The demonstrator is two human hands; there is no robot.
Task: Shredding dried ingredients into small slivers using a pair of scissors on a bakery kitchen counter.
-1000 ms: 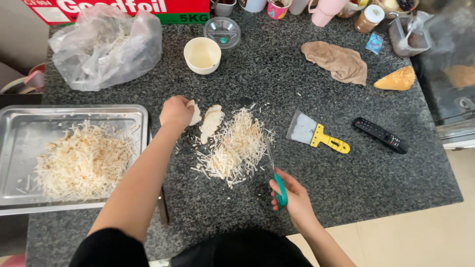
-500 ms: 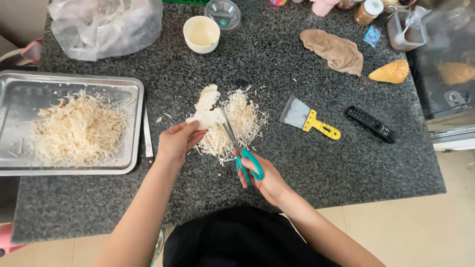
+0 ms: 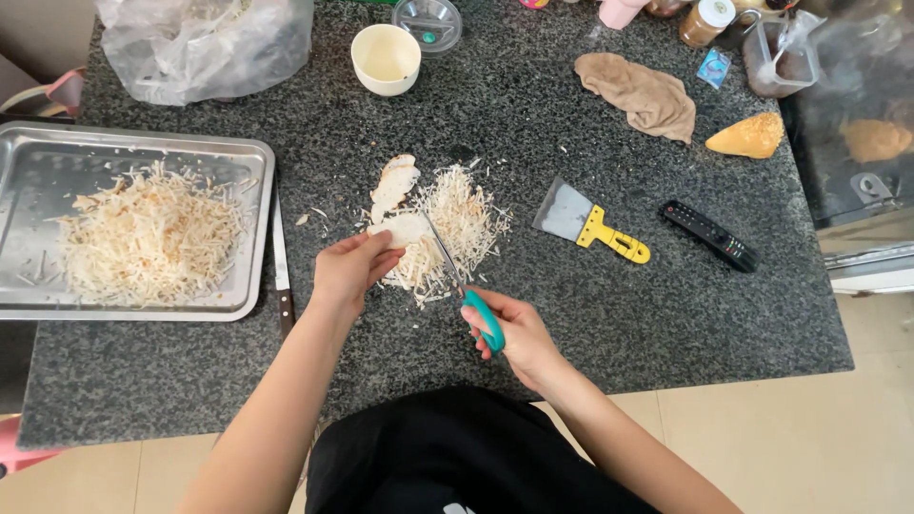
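fingers (image 3: pixel 381 249) of the left hand (image 3: pixel 345 271) pinch a pale flat slice (image 3: pixel 407 228), right hand (image 3: pixel 514 335) beside them clasping teal-handled scissors (image 3: pixel 468 297) over the shredded pile (image 3: pixel 457 219).

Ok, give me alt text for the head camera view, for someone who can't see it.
A person's right hand works teal-handled scissors through a pale flat slice held by the left hand, over a heap of pale shreds on a dark speckled stone counter. A shallow metal tray of shreds sits left; a yellow-handled scraper lies right.
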